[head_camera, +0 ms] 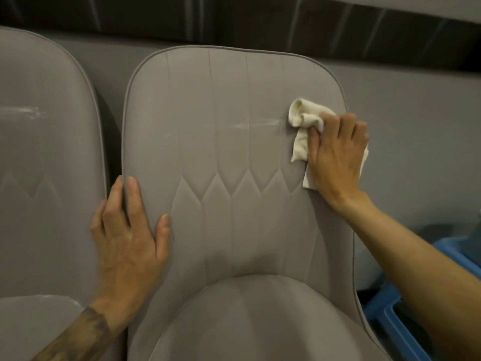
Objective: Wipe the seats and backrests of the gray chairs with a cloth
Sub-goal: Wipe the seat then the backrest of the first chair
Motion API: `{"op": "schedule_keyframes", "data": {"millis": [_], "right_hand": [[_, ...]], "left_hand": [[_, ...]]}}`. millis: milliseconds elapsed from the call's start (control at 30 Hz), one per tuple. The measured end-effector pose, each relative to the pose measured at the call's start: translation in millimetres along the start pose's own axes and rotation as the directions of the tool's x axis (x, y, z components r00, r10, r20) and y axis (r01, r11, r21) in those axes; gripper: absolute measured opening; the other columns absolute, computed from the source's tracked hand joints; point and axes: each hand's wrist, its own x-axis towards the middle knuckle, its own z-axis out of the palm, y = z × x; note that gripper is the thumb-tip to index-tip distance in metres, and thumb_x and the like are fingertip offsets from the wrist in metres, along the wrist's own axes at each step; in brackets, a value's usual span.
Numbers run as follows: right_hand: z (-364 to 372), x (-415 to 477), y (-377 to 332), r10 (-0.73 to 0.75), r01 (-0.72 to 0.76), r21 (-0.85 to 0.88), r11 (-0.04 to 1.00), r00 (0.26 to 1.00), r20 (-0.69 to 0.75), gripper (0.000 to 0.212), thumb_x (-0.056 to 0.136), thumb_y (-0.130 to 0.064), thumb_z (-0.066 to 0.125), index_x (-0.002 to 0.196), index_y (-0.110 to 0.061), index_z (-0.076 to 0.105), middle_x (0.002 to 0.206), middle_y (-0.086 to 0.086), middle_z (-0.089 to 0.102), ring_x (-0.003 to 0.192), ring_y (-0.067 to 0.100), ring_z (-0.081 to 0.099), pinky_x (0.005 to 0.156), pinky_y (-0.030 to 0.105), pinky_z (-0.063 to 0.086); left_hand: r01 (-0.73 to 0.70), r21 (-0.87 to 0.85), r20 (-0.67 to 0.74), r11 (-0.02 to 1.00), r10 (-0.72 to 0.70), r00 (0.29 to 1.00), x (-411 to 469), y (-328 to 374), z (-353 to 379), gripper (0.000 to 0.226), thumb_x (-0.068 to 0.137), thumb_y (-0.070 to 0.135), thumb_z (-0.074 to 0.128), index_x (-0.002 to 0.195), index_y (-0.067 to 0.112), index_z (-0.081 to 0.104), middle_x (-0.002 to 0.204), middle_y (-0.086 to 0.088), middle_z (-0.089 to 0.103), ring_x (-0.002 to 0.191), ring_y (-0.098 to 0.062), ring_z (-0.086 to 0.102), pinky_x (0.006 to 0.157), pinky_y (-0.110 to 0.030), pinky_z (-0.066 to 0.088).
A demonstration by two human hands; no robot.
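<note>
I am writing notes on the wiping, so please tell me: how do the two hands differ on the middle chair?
The right hand holds a cream cloth high on the backrest; the left hand rests bare, lower, on its left edge. The left forearm is tattooed; the right shows none. Both touch the same backrest.

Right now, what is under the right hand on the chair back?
A crumpled white cloth lies under the right hand, against the chair back. The hand covers part of the cloth, and the surface beneath cannot be seen.
</note>
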Motion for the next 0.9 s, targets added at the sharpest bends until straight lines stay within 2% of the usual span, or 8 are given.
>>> {"op": "schedule_keyframes", "data": {"millis": [233, 300, 467, 567, 667, 767, 833, 900], "right_hand": [[13.4, 71.0, -14.8, 0.109, -0.111, 0.053, 0.992, 0.994, 0.031, 0.045, 0.105, -0.044, 0.027, 0.116, -0.009, 0.052, 0.119, 0.014, 0.052, 0.105, 0.033, 0.048, 0.084, 0.039, 0.033], [12.9, 62.3, -13.5, 0.126, -0.127, 0.035, 0.991, 0.992, 0.024, 0.044, 0.105, -0.044, 0.028, 0.117, -0.009, 0.053, 0.119, 0.015, 0.053, 0.104, 0.033, 0.048, 0.083, 0.039, 0.034], [-5.4, -10.6, 6.3, -0.013, 0.014, -0.03, 0.999, 0.999, 0.036, 0.033, 0.106, -0.036, 0.039, 0.108, -0.007, 0.054, 0.107, 0.017, 0.053, 0.093, 0.033, 0.046, 0.076, 0.042, 0.031], [1.7, 16.6, -1.5, 0.023, -0.022, -0.03, 0.999, 1.0, 0.01, 0.034, 0.106, -0.035, 0.038, 0.106, -0.005, 0.055, 0.107, 0.019, 0.054, 0.094, 0.035, 0.049, 0.076, 0.037, 0.026], [8.3, 34.2, -9.1, 0.08, -0.08, -0.011, 0.997, 0.997, -0.014, 0.037, 0.106, -0.039, 0.034, 0.109, -0.008, 0.053, 0.11, 0.016, 0.053, 0.096, 0.035, 0.048, 0.078, 0.036, 0.027], [-0.5, -10.8, 5.5, -0.061, 0.061, 0.007, 0.998, 0.998, 0.026, 0.027, 0.106, -0.037, 0.038, 0.108, -0.011, 0.049, 0.106, 0.014, 0.048, 0.093, 0.031, 0.042, 0.077, 0.04, 0.03], [-12.5, -58.6, 20.4, -0.194, 0.193, 0.017, 0.981, 0.975, 0.109, 0.022, 0.105, -0.034, 0.042, 0.108, -0.013, 0.05, 0.105, 0.012, 0.045, 0.092, 0.03, 0.041, 0.079, 0.041, 0.03], [-20.5, -93.3, 29.8, -0.264, 0.268, 0.002, 0.963, 0.947, 0.182, 0.02, 0.104, -0.032, 0.046, 0.108, -0.013, 0.053, 0.105, 0.01, 0.047, 0.092, 0.031, 0.044, 0.08, 0.042, 0.033]], "left_hand": [[0.004, -0.001, -0.003, 1.0, -0.004, 1.0, -0.1, -0.1, 1.0, 0.072, 0.105, 0.036, 0.043, 0.16, -0.003, 0.019, 0.158, -0.031, 0.028, 0.138, -0.046, 0.034, 0.112, -0.059, 0.028], [0.001, -0.002, 0.004, 1.0, -0.001, 1.0, 0.0, -0.8, 1.5, 0.072, 0.105, 0.037, 0.042, 0.161, -0.002, 0.019, 0.158, -0.032, 0.028, 0.139, -0.046, 0.034, 0.111, -0.059, 0.028], [0.011, -0.02, 0.004, 1.0, -0.011, 1.0, -0.4, -2.1, 1.8, 0.072, 0.105, 0.038, 0.042, 0.161, -0.001, 0.019, 0.158, -0.032, 0.028, 0.139, -0.047, 0.034, 0.111, -0.059, 0.028], [0.007, -0.014, 0.009, 1.0, -0.007, 1.0, -0.4, -2.2, 1.9, 0.072, 0.106, 0.039, 0.04, 0.161, -0.002, 0.018, 0.158, -0.032, 0.028, 0.139, -0.047, 0.034, 0.111, -0.06, 0.029], [-0.001, -0.008, 0.009, 1.0, 0.001, 1.0, -0.7, -4.2, 2.7, 0.072, 0.107, 0.038, 0.041, 0.162, -0.001, 0.017, 0.158, -0.032, 0.028, 0.139, -0.046, 0.033, 0.111, -0.059, 0.029], [-0.005, -0.022, 0.004, 1.0, 0.005, 1.0, -1.1, -4.8, 4.0, 0.072, 0.107, 0.039, 0.04, 0.162, 0.0, 0.016, 0.158, -0.03, 0.027, 0.14, -0.045, 0.032, 0.111, -0.06, 0.029], [-0.001, -0.025, 0.002, 1.0, 0.001, 1.0, -1.8, -4.1, 4.3, 0.072, 0.107, 0.04, 0.04, 0.162, 0.0, 0.017, 0.158, -0.029, 0.027, 0.14, -0.046, 0.033, 0.11, -0.061, 0.03], [0.006, -0.027, 0.007, 1.0, -0.006, 1.0, -2.0, -3.5, 3.6, 0.072, 0.107, 0.04, 0.04, 0.162, 0.0, 0.017, 0.158, -0.03, 0.027, 0.137, -0.047, 0.034, 0.108, -0.062, 0.031]]}}
